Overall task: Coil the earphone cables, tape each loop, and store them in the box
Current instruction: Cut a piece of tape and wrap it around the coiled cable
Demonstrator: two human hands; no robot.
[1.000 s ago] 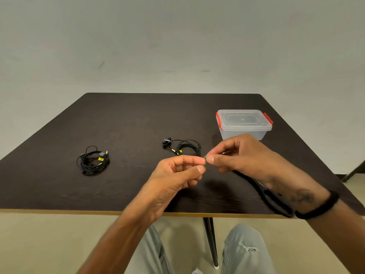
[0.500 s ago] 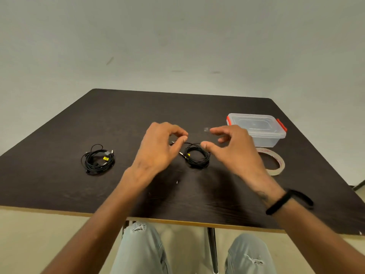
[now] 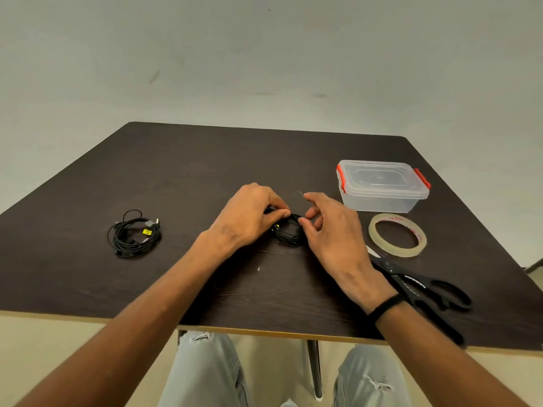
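While both hands work at the centre of the table (image 3: 176,177), two coiled black earphone cables are visible. The first coil (image 3: 289,233) lies between the hands on the tabletop; the left hand (image 3: 248,214) pinches its upper left edge between thumb and curled fingers, and the right hand (image 3: 332,227) touches its right edge with the thumb tip, the fingers above partly curled. A small clear strip of tape (image 3: 299,193) appears stuck to the right index fingertip; its outline is faint. The second coil (image 3: 133,235) lies alone well to the left, with a yellow tag on it.

One clear plastic storage box (image 3: 382,186) stands at the right rear of the table, its lid fitted and one red latch on each short end. One roll of clear tape (image 3: 397,235) lies flat just in front of the box. One pair of black-handled scissors (image 3: 423,286) lies near the right front edge, its blades partly hidden behind the right wrist, which carries a black band (image 3: 385,306).

The tabletop is dark brown wood grain with a light edge strip. One dark metal leg (image 3: 313,368) shows beneath it. The person's knees, in light torn jeans (image 3: 205,374), sit under the front edge. The floor is pale and the wall (image 3: 264,54) behind is plain grey-white with a few dark marks.
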